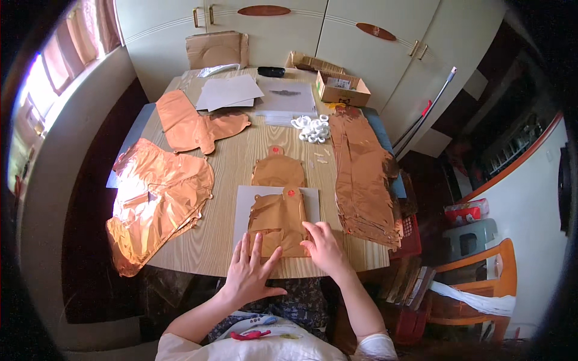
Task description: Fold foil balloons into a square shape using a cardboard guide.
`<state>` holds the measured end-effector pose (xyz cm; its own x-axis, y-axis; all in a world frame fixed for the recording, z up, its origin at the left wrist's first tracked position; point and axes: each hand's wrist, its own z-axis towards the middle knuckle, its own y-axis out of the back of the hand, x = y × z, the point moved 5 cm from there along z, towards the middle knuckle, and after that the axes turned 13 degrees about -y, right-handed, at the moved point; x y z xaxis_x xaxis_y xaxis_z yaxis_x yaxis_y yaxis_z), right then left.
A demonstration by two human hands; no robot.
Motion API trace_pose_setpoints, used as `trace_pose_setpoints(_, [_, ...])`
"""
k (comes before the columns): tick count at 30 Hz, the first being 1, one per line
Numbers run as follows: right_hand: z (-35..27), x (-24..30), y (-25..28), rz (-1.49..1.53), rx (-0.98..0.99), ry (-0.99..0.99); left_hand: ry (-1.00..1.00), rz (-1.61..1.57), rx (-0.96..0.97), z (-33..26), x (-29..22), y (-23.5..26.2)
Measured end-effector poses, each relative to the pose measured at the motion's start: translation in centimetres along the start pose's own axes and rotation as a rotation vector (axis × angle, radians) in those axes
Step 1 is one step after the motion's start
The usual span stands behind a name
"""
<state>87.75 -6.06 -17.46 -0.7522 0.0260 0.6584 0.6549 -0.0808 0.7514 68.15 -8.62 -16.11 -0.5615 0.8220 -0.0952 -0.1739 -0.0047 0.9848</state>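
A folded copper-coloured foil balloon (pixel 277 212) with a red round sticker on its tab lies on a pale grey card (pixel 242 207) at the table's near edge. My left hand (pixel 248 274) is spread, its fingertips on the balloon's lower left part. At the lower right edge of the foil my right hand (pixel 328 249) has its fingers bent, thumb and forefinger against that edge. Just beyond the card lies another folded foil balloon (pixel 278 172), also with a red sticker. Unfolded foil balloons (pixel 165 192) spread out on the left.
A long stack of flat foil balloons (pixel 364 180) covers the table's right side. Small white rings (pixel 313 129) lie in a pile behind. Farther back are grey cards (pixel 229 93), clear plastic bags (pixel 286 102) and an open cardboard box (pixel 343 90). A wooden chair (pixel 506 271) stands right.
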Motion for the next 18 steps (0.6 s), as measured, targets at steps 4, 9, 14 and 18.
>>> trace_pose_setpoints(4, [-1.0,0.2,0.2,-0.046,0.002,-0.018,0.007,0.009,0.006,-0.9,-0.8,0.1])
trace_pose_setpoints(9, [-3.1,1.6,0.6,-0.165,0.0,0.043,0.023,0.024,0.046,-2.7,-2.0,0.0])
trace_pose_setpoints(14, [-2.2,3.1,0.2,-0.235,-0.068,0.246,0.032,0.029,0.046,-2.8,-2.2,-0.2])
trace_pose_setpoints(18, [-2.4,5.2,-1.7,-0.462,-0.041,0.302,0.033,0.019,0.042,-2.7,-2.2,-0.4])
